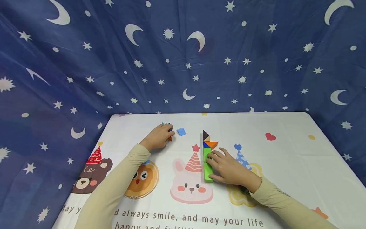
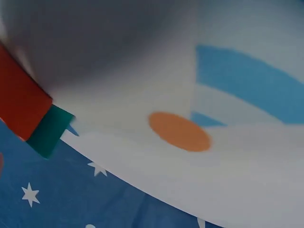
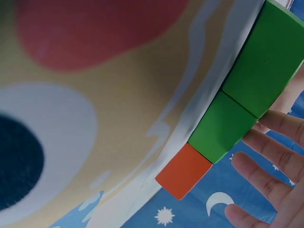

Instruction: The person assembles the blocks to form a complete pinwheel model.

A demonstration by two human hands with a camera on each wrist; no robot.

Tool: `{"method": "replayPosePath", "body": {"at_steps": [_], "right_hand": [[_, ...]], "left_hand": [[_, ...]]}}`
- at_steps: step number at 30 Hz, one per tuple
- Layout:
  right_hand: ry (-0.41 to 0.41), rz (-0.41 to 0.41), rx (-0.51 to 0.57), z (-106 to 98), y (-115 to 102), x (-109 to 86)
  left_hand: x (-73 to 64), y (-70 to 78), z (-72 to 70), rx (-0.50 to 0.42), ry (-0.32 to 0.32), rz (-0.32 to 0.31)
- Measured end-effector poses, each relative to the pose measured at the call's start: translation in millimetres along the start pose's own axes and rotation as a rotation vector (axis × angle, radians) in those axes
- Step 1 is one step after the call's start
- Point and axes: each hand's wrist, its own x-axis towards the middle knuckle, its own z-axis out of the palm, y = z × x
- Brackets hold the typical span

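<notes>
On the far left part of the table, my left hand point(image 1: 160, 136) bends over a few small blocks and hides most of them. An orange-red block point(image 2: 21, 95) and a teal block point(image 2: 51, 130) show in the left wrist view. Just right of that hand lies a light blue block point(image 1: 181, 131). My right hand point(image 1: 228, 167) rests against two green blocks point(image 3: 223, 126) set end to end, its fingers spread and fairly straight. Beyond them the row continues with a blue triangle point(image 1: 205, 145), an orange triangle point(image 1: 211, 144), a pale wooden triangle point(image 1: 207, 139) and a black triangle point(image 1: 205, 135).
A white tablecloth point(image 1: 286, 168) with cartoon animals and lettering covers the table. Behind its far edge and along both sides hangs a dark blue curtain point(image 1: 171, 86) with moons and stars.
</notes>
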Motion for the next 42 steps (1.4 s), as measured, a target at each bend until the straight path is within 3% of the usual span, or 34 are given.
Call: {"method": "replayPosePath", "body": {"at_steps": [7,13,17,30,42], "right_hand": [[0.0,0.005,0.015,-2,0,-0.8],[-0.005,0.006,0.028,-3,0,-0.2],[-0.01,0.005,0.03,-2,0,0.7],[-0.039,0.021,0.038,-6,0,0.5],[-0.057,0.029,0.039,-6,0,1.0]], "left_hand": [[22.8,7.6,-2.0,-0.022,0.037,-0.056],[42.9,15.2,-0.2,0.033,-0.031,-0.104],[48.9,16.9,2.6,0.052,-0.048,-0.098],[53.3,27.6,2.4,0.109,0.029,0.012],[43.3,39.2,-0.5,0.051,0.064,0.087]]}}
